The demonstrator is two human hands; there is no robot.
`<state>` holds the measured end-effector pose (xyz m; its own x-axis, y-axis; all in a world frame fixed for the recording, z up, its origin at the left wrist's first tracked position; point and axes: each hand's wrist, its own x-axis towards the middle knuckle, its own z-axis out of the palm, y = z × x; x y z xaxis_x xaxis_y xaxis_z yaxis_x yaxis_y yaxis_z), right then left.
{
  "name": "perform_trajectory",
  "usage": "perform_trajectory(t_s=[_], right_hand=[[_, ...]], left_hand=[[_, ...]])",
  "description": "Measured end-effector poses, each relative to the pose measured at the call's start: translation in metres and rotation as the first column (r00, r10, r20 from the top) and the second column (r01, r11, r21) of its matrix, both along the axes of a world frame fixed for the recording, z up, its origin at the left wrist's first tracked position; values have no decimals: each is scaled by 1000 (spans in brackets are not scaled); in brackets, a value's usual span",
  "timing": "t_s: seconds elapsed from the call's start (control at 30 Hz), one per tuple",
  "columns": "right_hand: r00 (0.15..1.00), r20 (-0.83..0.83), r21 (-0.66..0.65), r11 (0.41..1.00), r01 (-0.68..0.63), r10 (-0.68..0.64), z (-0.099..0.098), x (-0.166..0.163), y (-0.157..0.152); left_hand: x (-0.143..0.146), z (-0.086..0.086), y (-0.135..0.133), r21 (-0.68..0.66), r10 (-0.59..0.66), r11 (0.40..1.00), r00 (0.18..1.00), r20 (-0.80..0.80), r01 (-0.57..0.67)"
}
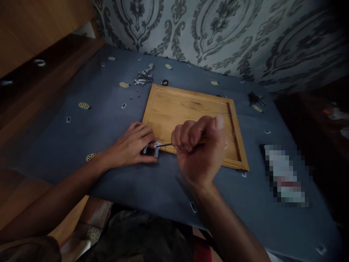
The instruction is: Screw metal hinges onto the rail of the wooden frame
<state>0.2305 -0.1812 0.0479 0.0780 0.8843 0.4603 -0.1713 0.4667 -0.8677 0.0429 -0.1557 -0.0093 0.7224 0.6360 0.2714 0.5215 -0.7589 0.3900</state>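
Observation:
A framed wooden cabinet door (188,105) lies flat on the blue cloth. At its near edge, toward the left corner, sits a metal hinge (157,145). My left hand (133,143) grips this hinge, with the fingers over the door's edge and the thumb along the near side. My right hand (201,149) is closed in a fist above the door around a screwdriver (165,145). Only the thin dark shaft shows; the fist hides the handle. The shaft points left, its tip at the hinge.
Several loose metal hinges (144,77) and small screws (138,91) lie beyond the door's left corner. A dark object (255,98) rests at the far right, and a blurred-out packet (285,174) nearer me. A patterned wall (185,32) closes the back; wooden furniture (40,32) stands left.

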Motion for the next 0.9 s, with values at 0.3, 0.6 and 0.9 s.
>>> perform_trajectory(t_s=[0.3, 0.6, 0.9], right_hand=[[997, -64, 42, 998, -41, 43, -5, -2, 2], [982, -127, 14, 990, -139, 139, -6, -7, -3], [992, -26, 9, 992, -123, 123, -4, -11, -4]], left_hand=[[0, 0, -1, -2, -13, 1000, 1000, 5, 13], [-1, 2, 0, -6, -27, 1000, 1000, -7, 27], [0, 3, -1, -14, -29, 999, 999, -15, 29]])
